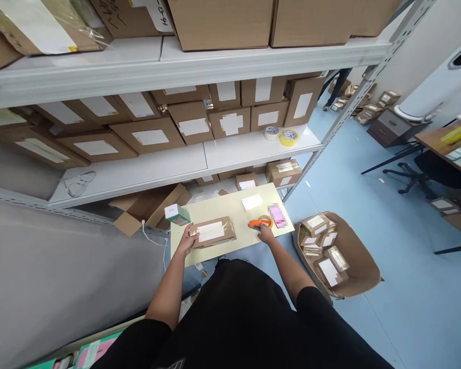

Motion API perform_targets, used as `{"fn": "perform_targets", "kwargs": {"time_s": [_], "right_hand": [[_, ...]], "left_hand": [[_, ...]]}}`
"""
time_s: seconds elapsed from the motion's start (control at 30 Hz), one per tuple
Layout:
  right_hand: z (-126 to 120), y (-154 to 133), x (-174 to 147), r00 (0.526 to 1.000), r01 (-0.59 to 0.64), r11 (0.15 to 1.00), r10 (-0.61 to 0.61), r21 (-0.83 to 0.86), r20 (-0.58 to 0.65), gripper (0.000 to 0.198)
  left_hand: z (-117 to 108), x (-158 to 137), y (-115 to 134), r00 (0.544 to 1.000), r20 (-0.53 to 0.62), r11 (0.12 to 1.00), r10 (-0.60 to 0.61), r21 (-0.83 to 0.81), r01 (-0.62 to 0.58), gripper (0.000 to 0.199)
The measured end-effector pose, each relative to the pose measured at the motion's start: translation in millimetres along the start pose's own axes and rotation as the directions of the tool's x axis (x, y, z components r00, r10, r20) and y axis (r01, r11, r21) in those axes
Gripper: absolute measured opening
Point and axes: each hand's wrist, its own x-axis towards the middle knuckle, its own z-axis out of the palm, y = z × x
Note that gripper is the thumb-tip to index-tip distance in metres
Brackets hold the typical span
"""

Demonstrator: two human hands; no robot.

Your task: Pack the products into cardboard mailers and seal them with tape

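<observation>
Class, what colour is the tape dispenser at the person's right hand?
The tape dispenser is mostly orange, seen best in the head view.

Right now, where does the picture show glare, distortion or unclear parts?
Head view: glints on shiny tape on the brown rectangular cardboard box; head view: the grey perforated metal post leans, probably from wide-angle distortion; head view: the pink rectangular item is pixelated.

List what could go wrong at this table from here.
1. The green-and-white box stands at the left edge of the table, close to the left hand; a nudge might knock it off.
2. The pink item lies near the right end, beside the orange tape dispenser in the right hand; a sweep of that hand could push it over the edge.
</observation>
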Motion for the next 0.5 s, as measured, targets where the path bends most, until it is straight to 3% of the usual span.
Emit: {"fn": "perform_targets", "kwargs": {"time_s": [0.2,0.37,0.5], "right_hand": [[2.6,-2.3,4.7,0.994,-0.100,0.992,0.096,-0.079,-0.053,0.032],[4.3,-7.0,9.2,0.991,-0.108,0.992,0.102,-0.072,-0.086,0.020],[5.0,-3.3,2.7,0.991,-0.099,0.995,0.096,-0.032,-0.089,0.026]], "left_hand": [[-34.8,-8.3,-6.6,0.995,-0.093,1.000,-0.029,0.008,0.030,0.083],[-1.3,-4.0,-0.1,0.999,-0.046,0.999,-0.013,0.043,0.015,0.083],[24.3,2.4,6.1,0.999,-0.042,0.992,-0.019,0.126,0.024,0.086]]}}
